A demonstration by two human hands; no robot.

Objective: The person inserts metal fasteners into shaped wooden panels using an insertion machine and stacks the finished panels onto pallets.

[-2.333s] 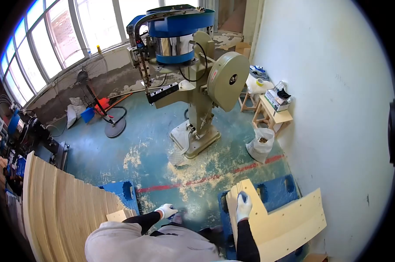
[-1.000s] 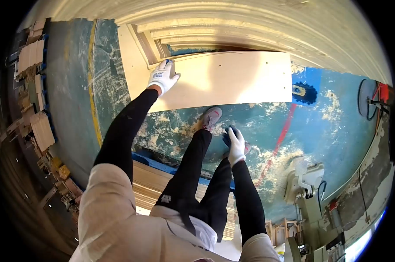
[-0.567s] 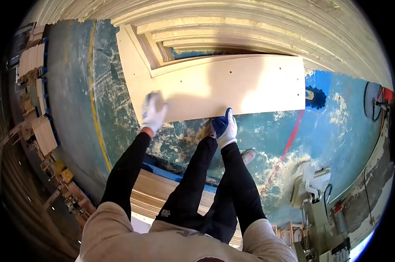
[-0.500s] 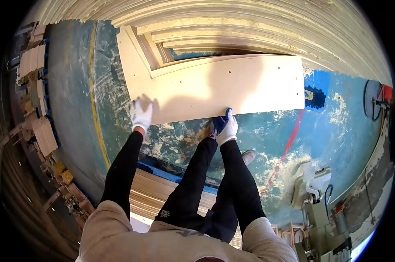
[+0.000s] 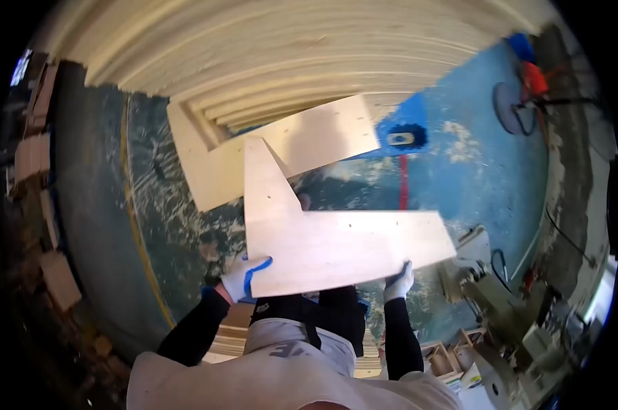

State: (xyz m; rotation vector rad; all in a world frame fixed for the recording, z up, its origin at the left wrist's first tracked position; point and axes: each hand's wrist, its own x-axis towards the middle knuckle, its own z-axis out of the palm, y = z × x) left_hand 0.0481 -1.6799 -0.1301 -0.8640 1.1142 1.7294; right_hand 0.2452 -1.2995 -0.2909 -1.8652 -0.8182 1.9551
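Left hand [image 5: 243,279] and right hand [image 5: 399,281] pinch an L-shaped board [image 5: 329,247] at frame centre. A second board [image 5: 210,176] lies upper left of centre

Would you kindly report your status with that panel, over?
Left hand and right hand gripping L-shaped wooden panel. Second panel beyond, partly hidden behind it. No obstruction evident.

Spreads across mid-frame as worn blue-green painted floor [image 5: 459,184], dusted with pale sawdust [image 5: 457,137]. Carries a round dark stand base [image 5: 507,109] at upper right and a flat blue pallet [image 5: 413,111] right of upper centre, beneath stacked pale wooden boards [image 5: 309,55].
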